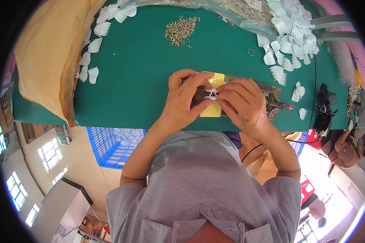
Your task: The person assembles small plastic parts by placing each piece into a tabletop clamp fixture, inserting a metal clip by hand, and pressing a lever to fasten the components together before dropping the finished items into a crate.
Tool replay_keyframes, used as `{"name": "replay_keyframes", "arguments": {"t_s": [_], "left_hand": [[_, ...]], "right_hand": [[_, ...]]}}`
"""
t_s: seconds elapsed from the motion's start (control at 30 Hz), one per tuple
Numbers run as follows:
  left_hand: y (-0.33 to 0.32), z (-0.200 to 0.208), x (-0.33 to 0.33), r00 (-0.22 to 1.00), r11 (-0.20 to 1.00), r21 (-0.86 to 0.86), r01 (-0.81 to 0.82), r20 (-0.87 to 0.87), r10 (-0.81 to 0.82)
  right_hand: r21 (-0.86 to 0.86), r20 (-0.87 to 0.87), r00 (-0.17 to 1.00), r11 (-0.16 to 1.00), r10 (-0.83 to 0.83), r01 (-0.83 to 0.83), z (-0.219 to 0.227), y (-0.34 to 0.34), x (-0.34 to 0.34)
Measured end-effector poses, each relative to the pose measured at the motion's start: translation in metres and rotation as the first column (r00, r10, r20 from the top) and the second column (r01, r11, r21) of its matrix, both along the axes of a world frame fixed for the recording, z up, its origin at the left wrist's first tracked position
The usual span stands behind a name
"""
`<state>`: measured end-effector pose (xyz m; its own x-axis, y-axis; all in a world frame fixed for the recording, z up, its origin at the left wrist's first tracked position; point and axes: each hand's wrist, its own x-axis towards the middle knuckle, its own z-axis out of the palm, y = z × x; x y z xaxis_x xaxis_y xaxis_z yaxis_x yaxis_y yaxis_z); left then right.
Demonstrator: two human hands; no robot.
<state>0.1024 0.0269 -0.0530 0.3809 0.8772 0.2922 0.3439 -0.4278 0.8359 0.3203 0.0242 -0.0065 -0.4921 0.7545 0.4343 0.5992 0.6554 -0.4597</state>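
Close to the table's near edge, both hands meet over a small white plastic clip piece (pixel 211 94) with a dark slot in its middle. My left hand (pixel 175 99) pinches it from the left, thumb below and index finger above. From the other side, the fingertips of my right hand (pixel 244 101) are closed on its right end. A dark brown block (pixel 198 95) sits against the piece under my left fingers; how they join is hidden. Beneath lie a yellow sheet (pixel 210 111) and a brownish board (pixel 273 92), partly covered by my hands.
Small metal springs (pixel 180 31) lie heaped on the green table (pixel 129 60). White toothed clip halves (pixel 290 38) pile up at far right; others line a large tan paper bag (pixel 48 60) at left. A pink-tipped tool (pixel 279 105) lies right. Below stands a blue crate (pixel 105 150).
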Motion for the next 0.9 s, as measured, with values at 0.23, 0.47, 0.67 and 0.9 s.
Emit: {"name": "replay_keyframes", "arguments": {"t_s": [0.23,0.47,0.67,0.9], "left_hand": [[0.003,-0.003,-0.001,0.999,0.996,0.080,-0.028,-0.042,0.031],[0.003,-0.006,-0.001,0.999,0.991,0.136,0.004,-0.040,0.002],[0.002,-0.005,-0.001,1.000,0.993,0.115,0.019,-0.007,-0.018],[0.004,-0.008,-0.002,1.000,0.993,0.117,0.004,0.014,-0.005]], "right_hand": [[-0.375,-0.089,0.922,0.871,-0.376,0.319,0.028,0.043,0.040],[-0.360,0.038,0.930,0.863,-0.366,0.354,-0.010,0.113,0.070],[-0.271,0.306,0.858,0.826,-0.413,0.494,-0.023,0.157,0.042],[-0.311,0.450,0.852,0.846,-0.269,0.432,-0.025,0.161,0.043]]}}
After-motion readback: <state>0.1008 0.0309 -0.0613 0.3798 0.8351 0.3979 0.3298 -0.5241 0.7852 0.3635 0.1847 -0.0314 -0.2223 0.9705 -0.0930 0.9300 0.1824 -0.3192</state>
